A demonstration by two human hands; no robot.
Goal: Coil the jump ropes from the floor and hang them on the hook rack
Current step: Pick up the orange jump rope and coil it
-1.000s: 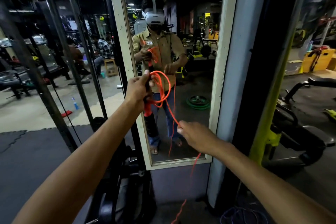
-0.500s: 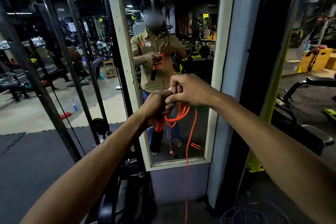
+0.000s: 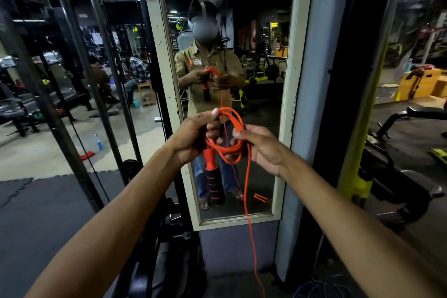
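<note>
Orange jump rope (image 3: 238, 128): coils pinched in left hand (image 3: 193, 135), steadied by closed right hand (image 3: 260, 146), seemingly to keep loops together.

This is a gym. A tall framed mirror (image 3: 232, 94) stands ahead on a pillar, with steel uprights of a cable machine (image 3: 79, 80) to its left. Dark rubber floor mats (image 3: 43, 203) cover the near floor. Padded benches (image 3: 411, 113) and yellow-framed equipment (image 3: 358, 176) sit to the right, and yellow boxes (image 3: 420, 84) stand further back. The mirror reflects weight plates and racks.
</note>
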